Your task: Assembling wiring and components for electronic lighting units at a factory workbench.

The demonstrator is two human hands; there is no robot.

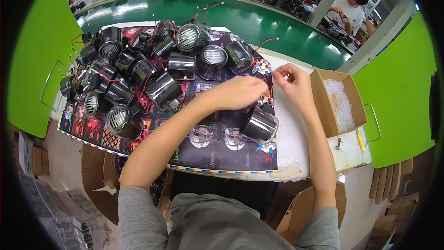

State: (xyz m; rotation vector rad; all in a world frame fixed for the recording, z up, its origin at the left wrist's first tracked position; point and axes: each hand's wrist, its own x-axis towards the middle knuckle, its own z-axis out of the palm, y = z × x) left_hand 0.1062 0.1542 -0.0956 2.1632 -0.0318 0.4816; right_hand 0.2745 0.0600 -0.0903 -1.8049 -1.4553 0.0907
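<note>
A shiny black cylindrical housing (260, 126) lies on its side near the right edge of the printed sheet, just below my hands. A thin red wire (271, 91) rises from near it into the gap between my fingers. My left hand (244, 92) reaches across above the housing, its fingers closed at the wire. Close by on the right, my right hand (293, 82) has thumb and forefinger pinched together near the wire's upper end. Whatever sits in that pinch is too small to make out. Several similar black housings (164, 89) with grilles and red wires are heaped to the left.
A cardboard box (319, 93) of small clear plastic pieces (340, 104) stands right of my right hand. Beside it lie a yellow tool (360, 140) and a small dark part (339, 144). Beyond the table runs a green conveyor (263, 32); a person (350, 11) works at the far right.
</note>
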